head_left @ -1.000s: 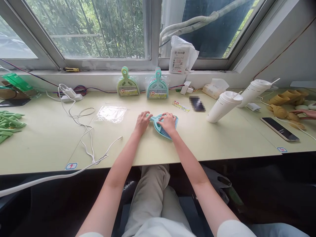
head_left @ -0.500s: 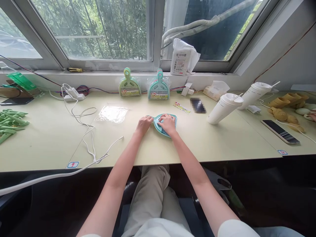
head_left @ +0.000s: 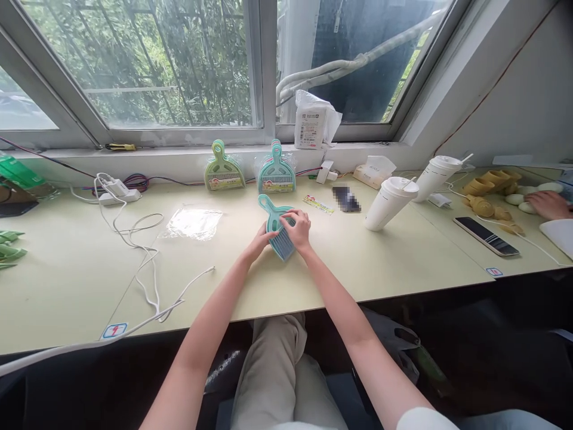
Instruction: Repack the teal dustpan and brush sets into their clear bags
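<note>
A small teal dustpan [head_left: 271, 226] with a brush [head_left: 283, 245] nested in it is between my hands over the middle of the desk. Its ring handle points up and left, and the bristles face me. My left hand [head_left: 258, 242] grips the pan's left edge, thumb on top. From the right, my right hand [head_left: 299, 228] has its fingers bent onto the brush and the pan's right side; what the fingertips press is partly hidden. Behind stand a packaged green dustpan set [head_left: 224, 173] and several packaged teal dustpan sets [head_left: 276, 173].
A clear plastic wrapper [head_left: 193, 222] and a white cable [head_left: 152, 257] lie left. To the right are a printed label strip [head_left: 318, 204], a blurred dark item [head_left: 346, 199], white cups [head_left: 388, 204] and a phone [head_left: 486, 236]. Another person's hand [head_left: 553, 205] touches pale round objects at far right.
The dustpan set has turned, its handle swinging from left to up-left. My left hand has moved from the handle to the pan's left edge. The head view has shifted slightly.
</note>
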`<action>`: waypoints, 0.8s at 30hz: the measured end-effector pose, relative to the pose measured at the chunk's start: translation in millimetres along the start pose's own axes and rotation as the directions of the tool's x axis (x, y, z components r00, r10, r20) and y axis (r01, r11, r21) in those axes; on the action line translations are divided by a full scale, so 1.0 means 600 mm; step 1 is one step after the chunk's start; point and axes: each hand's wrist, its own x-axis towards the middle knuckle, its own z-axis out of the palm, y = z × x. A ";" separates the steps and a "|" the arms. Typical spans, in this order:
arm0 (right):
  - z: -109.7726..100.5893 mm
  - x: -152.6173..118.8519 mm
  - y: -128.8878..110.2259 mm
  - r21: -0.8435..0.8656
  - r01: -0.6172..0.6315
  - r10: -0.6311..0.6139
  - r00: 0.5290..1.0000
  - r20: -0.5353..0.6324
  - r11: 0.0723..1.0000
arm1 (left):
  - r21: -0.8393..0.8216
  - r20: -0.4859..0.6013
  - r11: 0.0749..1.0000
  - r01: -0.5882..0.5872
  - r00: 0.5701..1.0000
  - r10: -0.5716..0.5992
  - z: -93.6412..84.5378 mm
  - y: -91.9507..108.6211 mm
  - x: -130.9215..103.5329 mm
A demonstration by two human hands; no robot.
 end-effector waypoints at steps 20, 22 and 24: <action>0.024 0.059 0.110 -0.134 -0.033 0.074 0.949 0.306 0.990 | -0.268 -0.460 0.961 -0.071 0.886 -0.063 -0.111 0.003 0.027; 0.034 0.056 0.099 -0.135 -0.076 0.119 0.929 0.351 0.988 | -0.258 -0.469 0.965 -0.053 0.880 -0.076 -0.111 0.000 0.028; 0.044 0.054 0.090 -0.157 -0.097 0.152 0.908 0.389 0.983 | -0.248 -0.482 0.968 -0.029 0.871 -0.097 -0.114 -0.003 0.030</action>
